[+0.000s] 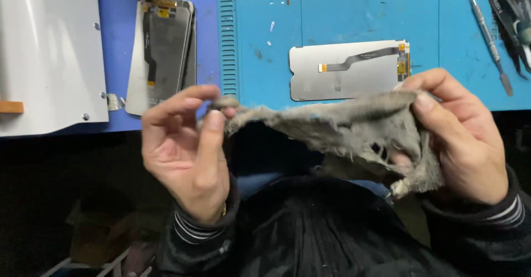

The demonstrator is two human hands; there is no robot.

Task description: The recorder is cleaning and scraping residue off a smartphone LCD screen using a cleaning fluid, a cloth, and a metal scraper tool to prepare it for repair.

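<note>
Two hands: left hand (185, 150), right hand (464, 139). One frayed grey rag (343, 130), stretched between them. One blue work mat (343, 17) on the table. Two phone screen panels lying back-up: one (348, 69) on the mat, one (163, 53) towards the table's left edge. One white metal sheet (50, 50) at the left edge. Several slim metal hand tools (489, 34) at the right edge; exact number unclear.

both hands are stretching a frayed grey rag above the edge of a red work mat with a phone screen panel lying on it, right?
Not quite: the work mat is blue, not red, as the head view shows. The rest holds: the left hand and right hand stretch the frayed grey rag above the mat's edge, with the phone screen panel lying on it.
</note>
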